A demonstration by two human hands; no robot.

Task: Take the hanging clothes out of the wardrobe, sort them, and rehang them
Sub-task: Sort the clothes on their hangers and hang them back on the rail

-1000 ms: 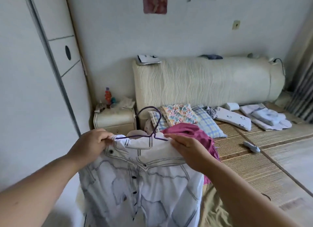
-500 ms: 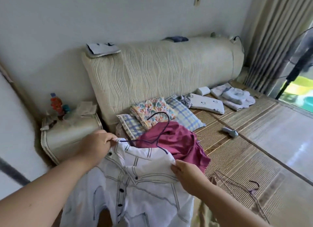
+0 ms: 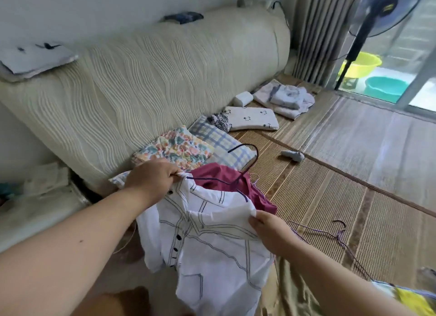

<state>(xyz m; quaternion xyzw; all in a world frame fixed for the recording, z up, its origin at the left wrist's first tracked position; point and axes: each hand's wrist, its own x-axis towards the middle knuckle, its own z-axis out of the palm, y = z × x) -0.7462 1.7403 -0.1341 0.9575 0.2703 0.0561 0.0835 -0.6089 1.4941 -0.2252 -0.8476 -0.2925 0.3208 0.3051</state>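
- Bed mat [image 3: 354, 186] ahead; shirt [image 3: 207, 235] on its hanger [image 3: 212, 179] hangs between left hand [image 3: 153, 176] and right hand [image 3: 269, 233].
- Left hand grips one shoulder; right hand pinches the other.
- Risk: the tilted hanger may slide out, or snag the maroon top [image 3: 262, 200] just beyond the hands.

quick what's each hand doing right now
Left hand: grips the white shirt at one shoulder.
Right hand: pinches the shirt's other shoulder.

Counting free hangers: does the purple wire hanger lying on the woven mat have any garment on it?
No, the thin purple wire hanger lies bare on the woven straw mat, no cloth over it.
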